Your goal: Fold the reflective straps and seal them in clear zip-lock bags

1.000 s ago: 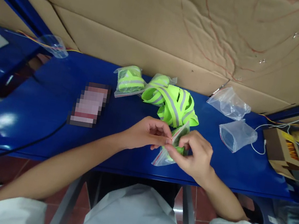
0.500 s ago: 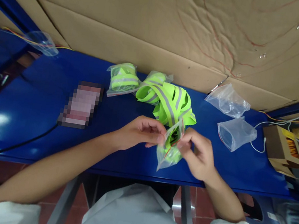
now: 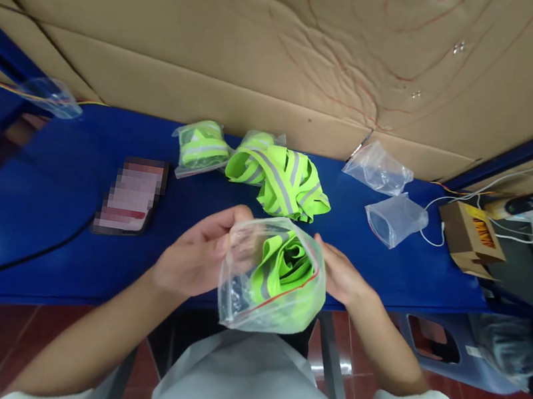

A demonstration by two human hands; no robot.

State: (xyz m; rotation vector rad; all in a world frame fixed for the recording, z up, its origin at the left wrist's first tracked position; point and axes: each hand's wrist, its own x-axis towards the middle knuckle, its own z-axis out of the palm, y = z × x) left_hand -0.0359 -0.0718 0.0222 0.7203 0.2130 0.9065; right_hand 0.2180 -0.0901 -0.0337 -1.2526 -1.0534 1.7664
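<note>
Both my hands hold up a clear zip bag (image 3: pixel 250 305) with a red-lined mouth, over the near edge of the blue table (image 3: pixel 61 221). Inside it sits a rolled neon-yellow reflective band (image 3: pixel 280 270). My left hand (image 3: pixel 197 256) pinches the bag's left rim, fingers closed. My right hand (image 3: pixel 340 275) grips the right rim from behind, partly hidden by the bag. The mouth gapes toward me.
A loose pile of reflective bands (image 3: pixel 282 182) lies mid-table, with two bagged bands (image 3: pixel 198 147) to its left. Two empty clear bags (image 3: pixel 392 216) lie at right, near a brown box (image 3: pixel 468 235) and white cables. A phone (image 3: pixel 130 195) lies left. Cardboard backs the table.
The bag has come up off the table toward me and now gapes wide open with the band inside; my hands moved apart to its two sides. The view shifted right.
</note>
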